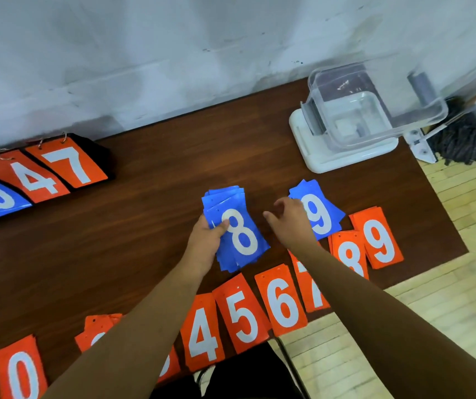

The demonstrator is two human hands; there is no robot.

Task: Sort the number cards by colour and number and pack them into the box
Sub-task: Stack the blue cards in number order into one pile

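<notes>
My left hand (206, 240) grips a stack of blue number cards (235, 228) with a white 8 on top, thumb across its left edge. My right hand (290, 220) hovers just right of the stack, fingers loosely curled and holding nothing, beside a small pile of blue 9 cards (321, 214) lying on the table. Orange number cards lie in a row along the near edge: 0 (19, 370), 4 (202, 332), 5 (242, 312), 6 (283, 300), 7 (313, 289), 8 (352, 257), 9 (379, 237). The clear plastic box (375, 105) stands at the back right on its white lid (343, 156).
A flip scoreboard (44, 174) showing orange 4 and 7 and a blue 0 stands at the back left of the brown table (144, 214). A wall runs behind the table. A mop (461, 136) leans off the table's right end, over wooden floor.
</notes>
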